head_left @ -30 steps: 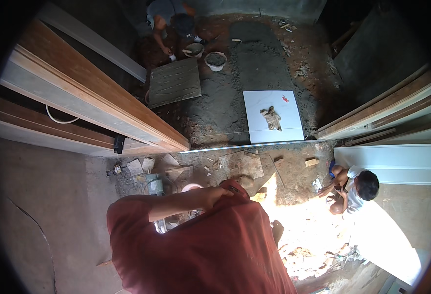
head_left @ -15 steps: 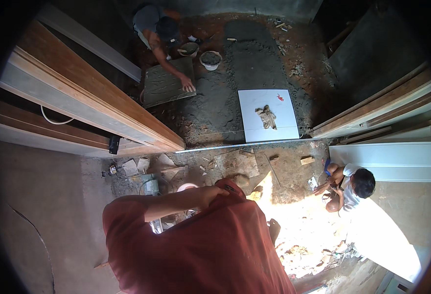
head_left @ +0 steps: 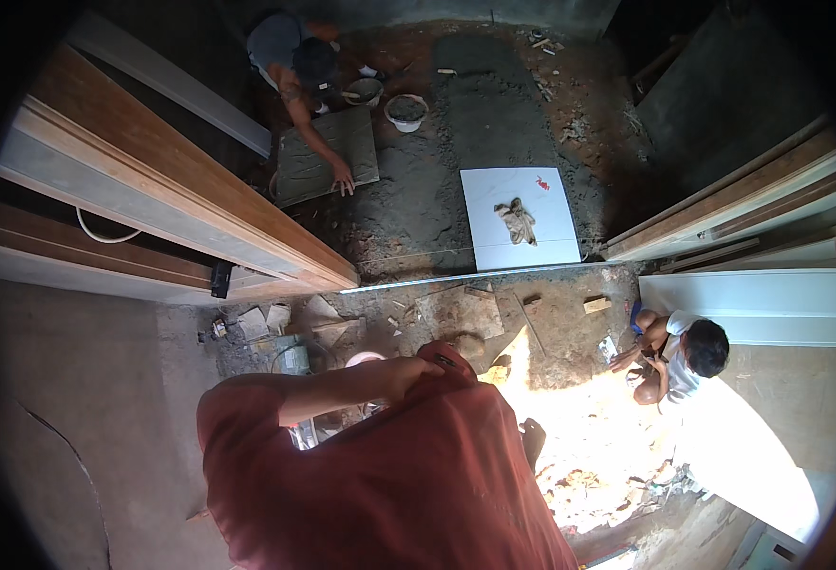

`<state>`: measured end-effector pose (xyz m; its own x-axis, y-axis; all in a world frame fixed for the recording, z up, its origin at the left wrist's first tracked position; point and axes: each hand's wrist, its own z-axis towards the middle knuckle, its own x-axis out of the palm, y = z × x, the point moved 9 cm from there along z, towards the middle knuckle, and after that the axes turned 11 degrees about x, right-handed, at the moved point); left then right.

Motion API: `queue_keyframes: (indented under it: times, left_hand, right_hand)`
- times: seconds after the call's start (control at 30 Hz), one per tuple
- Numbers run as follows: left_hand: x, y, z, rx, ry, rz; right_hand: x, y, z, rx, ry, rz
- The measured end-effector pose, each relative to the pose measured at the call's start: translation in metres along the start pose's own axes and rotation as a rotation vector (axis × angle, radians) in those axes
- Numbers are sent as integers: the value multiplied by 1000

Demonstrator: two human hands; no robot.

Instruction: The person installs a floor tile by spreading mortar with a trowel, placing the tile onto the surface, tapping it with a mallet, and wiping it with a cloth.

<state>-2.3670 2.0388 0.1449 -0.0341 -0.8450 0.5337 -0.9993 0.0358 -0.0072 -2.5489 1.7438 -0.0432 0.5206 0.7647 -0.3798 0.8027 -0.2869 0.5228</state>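
My left hand (head_left: 406, 377) is closed on the front of my red shirt (head_left: 380, 465) and holds the cloth out, away from my body. My left forearm runs across from the left sleeve. Beside the shirt's right edge a dark shape (head_left: 532, 443) shows in shadow; it may be my right hand, but its fingers cannot be made out. Ahead, a white tile (head_left: 489, 223) lies over grey mortar, with a pair of soiled gloves (head_left: 516, 223) on top. A blue-white straight strip (head_left: 437, 281) runs along the tile's near edge.
At the far left a crouching co-worker (head_left: 285, 71) reaches over a mortar-coated tile (head_left: 328, 152), beside a bucket (head_left: 406, 112). Another person (head_left: 685, 356) squats at the right near sunlit rubble (head_left: 589, 484). Wooden door frames (head_left: 180, 171) flank the opening. A wood block (head_left: 596, 305) lies on the floor.
The far co-worker's hand has moved left and nearer along the coated tile's edge. My left hand stays on the shirt. The view has shifted slightly.
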Motion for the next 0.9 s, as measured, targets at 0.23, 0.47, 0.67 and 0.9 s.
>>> queue_keyframes:
  times: [0.23, 0.47, 0.67, 0.9]
  left_hand:
    - [1, -5, -8, 22, -67, 34]
    - [1, -4, -8, 1, -64, 50]
    - [-3, -3, -5, -7, -62, 53]
    - [-1, -3, -1, -13, -21, -17]
  right_hand:
    - [6, 4, -8, 22, 59, 70]
    - [6, -22, 5, 112, 41, 113]
    - [4, 4, -6, -13, 29, 57]
    - [7, 14, -17, 21, -15, 54]
